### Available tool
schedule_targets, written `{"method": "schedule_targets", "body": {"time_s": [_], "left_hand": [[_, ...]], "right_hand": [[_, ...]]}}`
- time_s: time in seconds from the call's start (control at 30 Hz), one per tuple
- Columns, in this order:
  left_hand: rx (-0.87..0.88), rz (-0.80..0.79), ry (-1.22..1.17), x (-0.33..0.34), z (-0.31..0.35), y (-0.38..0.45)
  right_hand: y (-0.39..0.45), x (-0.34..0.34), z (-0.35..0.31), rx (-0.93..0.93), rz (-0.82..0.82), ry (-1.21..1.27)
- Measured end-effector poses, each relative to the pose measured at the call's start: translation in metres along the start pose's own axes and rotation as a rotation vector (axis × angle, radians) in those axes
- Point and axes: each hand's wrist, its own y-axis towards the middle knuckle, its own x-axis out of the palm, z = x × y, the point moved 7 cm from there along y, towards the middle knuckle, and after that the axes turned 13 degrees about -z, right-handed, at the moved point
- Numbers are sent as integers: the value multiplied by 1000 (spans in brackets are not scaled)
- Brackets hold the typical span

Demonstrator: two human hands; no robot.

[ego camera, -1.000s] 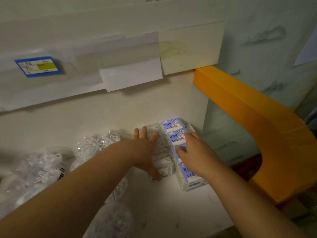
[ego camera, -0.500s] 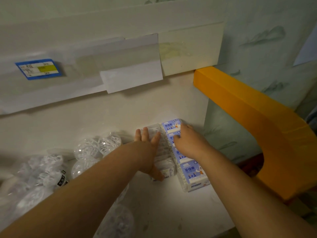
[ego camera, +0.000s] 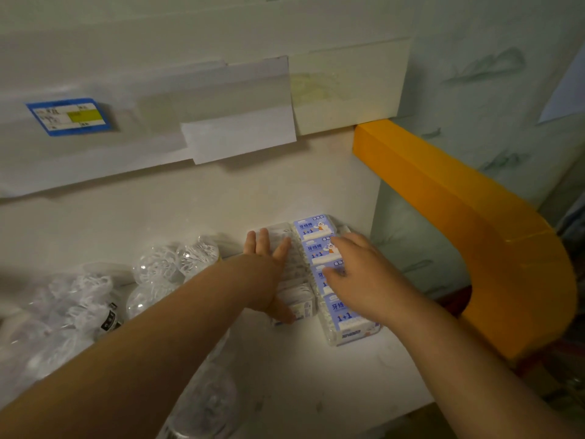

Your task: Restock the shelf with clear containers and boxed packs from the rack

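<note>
The person is squaring up stock already on the white shelf (ego camera: pixel 285 391), judging by both hands lying on the packs. The left hand (ego camera: pixel 269 274) is pressing flat, fingers straight and slightly spread, against the row of clear containers (ego camera: pixel 297 307). The right hand (ego camera: pixel 357 270) is resting, fingers loosely bent and gripping nothing, on the blue-labelled boxed packs (ego camera: pixel 316 228) lined up just beside them near the shelf's right end. Next move probably calls for nudging both rows flush, then reaching for more stock.
</note>
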Motion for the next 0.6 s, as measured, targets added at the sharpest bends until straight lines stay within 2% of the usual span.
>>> {"method": "schedule_targets", "body": {"time_s": [0.2,0.4,0.6], "left_hand": [[10,13,-34,0,2,-4],[-26,80,1,1,6,-8],[-88,206,94,-4,10,-20]], "right_hand": [[-57,15,0,-95,-247,-219],[-51,13,4,-168,-121,-314],[-51,16,2,-203,-101,-415]]}}
